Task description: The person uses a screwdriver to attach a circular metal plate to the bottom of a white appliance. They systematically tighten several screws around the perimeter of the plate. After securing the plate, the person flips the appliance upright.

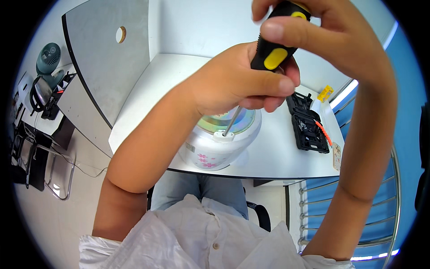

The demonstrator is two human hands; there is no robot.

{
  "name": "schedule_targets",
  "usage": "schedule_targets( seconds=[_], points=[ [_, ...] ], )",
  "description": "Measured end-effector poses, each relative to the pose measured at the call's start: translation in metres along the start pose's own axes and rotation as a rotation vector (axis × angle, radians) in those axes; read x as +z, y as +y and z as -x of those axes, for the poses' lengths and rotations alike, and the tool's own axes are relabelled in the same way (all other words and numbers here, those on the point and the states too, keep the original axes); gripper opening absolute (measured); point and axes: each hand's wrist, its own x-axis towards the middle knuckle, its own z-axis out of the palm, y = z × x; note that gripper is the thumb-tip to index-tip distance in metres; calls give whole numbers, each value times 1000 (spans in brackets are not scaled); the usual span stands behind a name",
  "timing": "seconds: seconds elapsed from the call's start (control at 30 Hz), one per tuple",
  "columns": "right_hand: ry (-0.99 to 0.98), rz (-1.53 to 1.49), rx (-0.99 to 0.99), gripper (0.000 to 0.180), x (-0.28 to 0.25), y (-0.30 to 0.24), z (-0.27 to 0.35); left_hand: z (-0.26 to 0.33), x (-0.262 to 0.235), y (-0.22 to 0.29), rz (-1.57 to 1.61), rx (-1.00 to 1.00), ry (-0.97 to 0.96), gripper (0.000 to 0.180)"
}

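Observation:
Both of my hands are on one screwdriver (274,58), which has a black and yellow handle and a thin metal shaft. My right hand (327,38) grips the upper part of the handle between thumb and fingers. Lower down, my left hand (244,85) closes around the base of the handle and the top of the shaft. The shaft slants down to a small white bracket (224,136) on the rim of a white rounded appliance (192,154) that resembles a rice cooker. Pink flowers decorate its side, and its shiny rainbow-tinted top (244,124) is partly hidden behind my left hand and forearm.
An open black tool case (309,132) lies on the white table (273,157) at the right, beside an orange-handled tool (322,132) and a yellow packet (325,93). A grey partition (107,58) stands at the left. Metal railings (394,193) run along the right.

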Motion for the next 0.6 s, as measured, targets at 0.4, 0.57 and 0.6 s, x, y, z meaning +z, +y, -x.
schedule_targets(
  seconds=[0.4,0.57,0.6],
  points=[
    [64,265,165,36,3,-11,13,-2,24,-8,-422,7,472,30],
    [75,-175,-292,38,11,31,4,1,-4,8,-64,-63,-171,24],
    [127,-176,-382,37,17,34,1,0,-2,9,-93,-67,-130,24]
  ],
)
